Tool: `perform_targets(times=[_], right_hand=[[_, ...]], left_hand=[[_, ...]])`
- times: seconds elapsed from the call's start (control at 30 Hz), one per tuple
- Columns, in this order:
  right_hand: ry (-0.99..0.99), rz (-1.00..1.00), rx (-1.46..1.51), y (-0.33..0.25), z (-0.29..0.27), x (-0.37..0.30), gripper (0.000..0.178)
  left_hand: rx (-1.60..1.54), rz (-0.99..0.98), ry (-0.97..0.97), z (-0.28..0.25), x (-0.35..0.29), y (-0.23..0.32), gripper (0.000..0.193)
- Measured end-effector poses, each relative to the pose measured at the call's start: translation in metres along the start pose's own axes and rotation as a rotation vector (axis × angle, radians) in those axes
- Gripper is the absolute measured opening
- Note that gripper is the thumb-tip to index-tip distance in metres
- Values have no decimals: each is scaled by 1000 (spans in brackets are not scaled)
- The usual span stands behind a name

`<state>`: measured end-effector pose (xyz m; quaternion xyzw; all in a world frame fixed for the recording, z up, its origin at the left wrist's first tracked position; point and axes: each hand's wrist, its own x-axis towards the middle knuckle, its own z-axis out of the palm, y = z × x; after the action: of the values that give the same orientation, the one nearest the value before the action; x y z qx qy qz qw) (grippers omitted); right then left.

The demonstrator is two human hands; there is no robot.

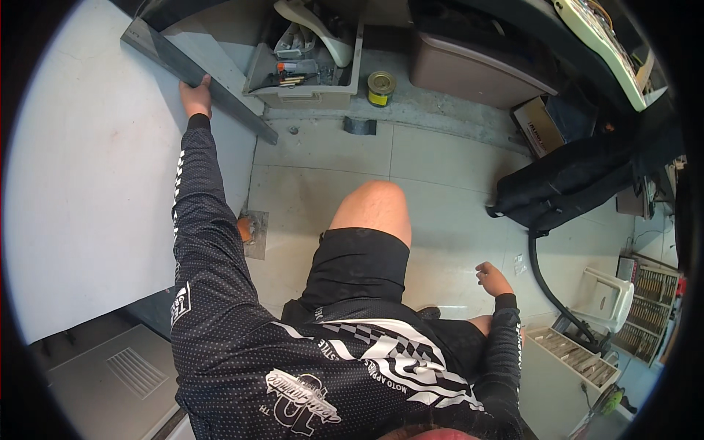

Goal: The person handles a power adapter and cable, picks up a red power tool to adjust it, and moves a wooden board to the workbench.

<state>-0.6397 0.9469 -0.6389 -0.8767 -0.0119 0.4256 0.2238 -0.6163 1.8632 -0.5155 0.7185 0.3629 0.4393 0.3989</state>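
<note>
At the upper left, my left hand is closed around the near edge of a long dark grey bar. The bar slants from the white panel down toward the tiled floor, and its fingers-side face is partly hidden. My left arm is stretched far forward. On the right, my right hand hangs above the floor beside my leg. Its fingers are loosely bent and apart, with nothing visible in them.
A grey bin of tools and a tin can stand ahead. Further right are a brown-grey storage box, a black bag and a black hose. A white panel fills the left; divided trays sit lower right.
</note>
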Motion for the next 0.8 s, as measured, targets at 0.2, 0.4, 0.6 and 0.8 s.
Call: perform_targets(times=[0.2, 0.4, 0.6, 0.8], right_hand=[[-16, -42, 0, 6, -1, 4, 30], [-40, 77, 179, -24, -8, -6, 27], [265, -362, 213, -24, -20, -5, 25], [575, -244, 614, 42, -92, -53, 33]], left_hand=[[249, 53, 31, -18, 13, -4, 74], [77, -182, -71, -27, -26, 14, 87], [-64, -8, -118, 14, -195, 44, 39], [-166, 102, -1160, 154, -358, 195, 30]])
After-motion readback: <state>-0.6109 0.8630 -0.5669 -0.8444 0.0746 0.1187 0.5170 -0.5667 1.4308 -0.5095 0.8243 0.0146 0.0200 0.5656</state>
